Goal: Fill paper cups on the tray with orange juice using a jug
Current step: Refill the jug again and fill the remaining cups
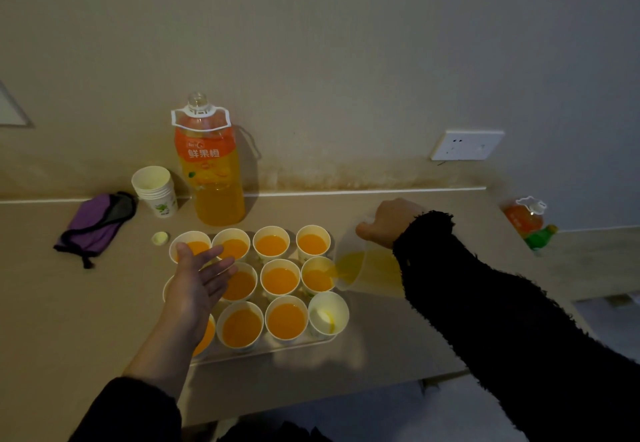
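Pouch of purple fabric [95,225] lies crumpled at the tabletop's back left, beside a stack of white paper cups [156,190] and a tall clear plastic juice bottle [213,171], uncapped, by the back edge. Left hand [199,275] hovers flat over the clear tray [277,346] mid-tabletop, fingers straight, holding nothing. Round filled cups [280,280] there show orange; the front right cup [327,313] is nearly empty. Right hand [388,223] curls round the translucent jug [367,268], tilted, spout over the tray's right edge
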A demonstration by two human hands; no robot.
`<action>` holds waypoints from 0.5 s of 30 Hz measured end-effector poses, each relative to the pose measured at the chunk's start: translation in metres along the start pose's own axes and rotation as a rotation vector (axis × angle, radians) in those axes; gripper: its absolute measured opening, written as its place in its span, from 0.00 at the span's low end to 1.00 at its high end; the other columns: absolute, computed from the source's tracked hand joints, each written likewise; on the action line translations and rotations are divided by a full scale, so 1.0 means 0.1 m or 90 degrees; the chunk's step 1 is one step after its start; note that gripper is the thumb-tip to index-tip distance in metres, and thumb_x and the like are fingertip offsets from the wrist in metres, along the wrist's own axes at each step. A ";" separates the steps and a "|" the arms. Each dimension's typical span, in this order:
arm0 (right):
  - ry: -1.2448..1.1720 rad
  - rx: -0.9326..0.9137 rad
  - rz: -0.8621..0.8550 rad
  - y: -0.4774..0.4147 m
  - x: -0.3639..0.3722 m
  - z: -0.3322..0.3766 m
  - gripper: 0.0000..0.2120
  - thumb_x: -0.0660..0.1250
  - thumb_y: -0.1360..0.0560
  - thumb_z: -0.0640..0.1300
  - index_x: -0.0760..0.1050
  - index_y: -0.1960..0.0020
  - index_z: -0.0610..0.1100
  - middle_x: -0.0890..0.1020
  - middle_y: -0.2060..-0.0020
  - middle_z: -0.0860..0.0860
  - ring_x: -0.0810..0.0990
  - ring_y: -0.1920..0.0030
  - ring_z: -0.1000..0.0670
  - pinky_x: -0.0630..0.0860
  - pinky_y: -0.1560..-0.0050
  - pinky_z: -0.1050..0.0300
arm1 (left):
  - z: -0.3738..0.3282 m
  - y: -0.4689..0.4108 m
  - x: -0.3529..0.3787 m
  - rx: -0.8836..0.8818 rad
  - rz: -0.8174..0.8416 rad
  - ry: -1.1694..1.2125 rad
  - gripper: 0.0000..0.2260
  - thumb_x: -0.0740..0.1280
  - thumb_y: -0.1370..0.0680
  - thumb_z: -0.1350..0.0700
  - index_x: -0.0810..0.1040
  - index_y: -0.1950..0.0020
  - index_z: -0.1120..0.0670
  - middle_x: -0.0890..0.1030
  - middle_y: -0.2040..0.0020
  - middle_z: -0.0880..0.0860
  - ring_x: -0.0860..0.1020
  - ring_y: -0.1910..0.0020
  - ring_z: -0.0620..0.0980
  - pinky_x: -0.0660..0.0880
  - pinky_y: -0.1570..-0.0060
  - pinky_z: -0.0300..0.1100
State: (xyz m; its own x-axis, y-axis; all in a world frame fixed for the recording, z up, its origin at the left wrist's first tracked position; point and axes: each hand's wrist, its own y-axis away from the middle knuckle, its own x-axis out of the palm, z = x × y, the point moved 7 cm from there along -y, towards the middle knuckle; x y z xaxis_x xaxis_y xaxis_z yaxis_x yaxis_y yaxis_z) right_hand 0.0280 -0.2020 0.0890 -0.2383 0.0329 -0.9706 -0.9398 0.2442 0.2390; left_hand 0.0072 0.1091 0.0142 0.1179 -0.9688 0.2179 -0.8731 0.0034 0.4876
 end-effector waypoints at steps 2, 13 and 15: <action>-0.003 0.002 0.002 0.00 0.00 0.00 0.24 0.58 0.28 0.63 0.70 0.68 0.44 0.75 0.70 0.47 0.76 0.65 0.47 0.71 0.62 0.58 | 0.00 0.00 0.00 -0.001 -0.001 0.002 0.31 0.42 0.20 0.38 0.72 0.35 0.58 0.77 0.39 0.61 0.75 0.39 0.58 0.65 0.34 0.51; 0.000 0.007 0.011 0.02 0.01 0.02 0.23 0.58 0.28 0.63 0.69 0.67 0.44 0.75 0.68 0.48 0.76 0.63 0.47 0.72 0.60 0.57 | 0.03 -0.03 -0.04 -0.002 0.002 0.001 0.31 0.42 0.20 0.37 0.73 0.37 0.56 0.78 0.40 0.60 0.76 0.40 0.57 0.66 0.36 0.50; 0.000 0.007 0.015 0.03 0.01 0.03 0.23 0.58 0.27 0.63 0.68 0.68 0.45 0.75 0.68 0.48 0.75 0.64 0.48 0.71 0.60 0.57 | 0.04 -0.04 -0.04 -0.003 0.002 0.000 0.31 0.42 0.20 0.36 0.73 0.37 0.56 0.78 0.41 0.60 0.76 0.40 0.57 0.66 0.36 0.50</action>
State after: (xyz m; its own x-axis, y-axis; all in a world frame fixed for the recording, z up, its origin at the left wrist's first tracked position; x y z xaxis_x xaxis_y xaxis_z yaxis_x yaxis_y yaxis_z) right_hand 0.0259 -0.1981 0.0889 -0.2599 0.0390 -0.9649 -0.9314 0.2535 0.2611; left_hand 0.0082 0.1121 0.0082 0.1146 -0.9689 0.2194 -0.8715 0.0080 0.4904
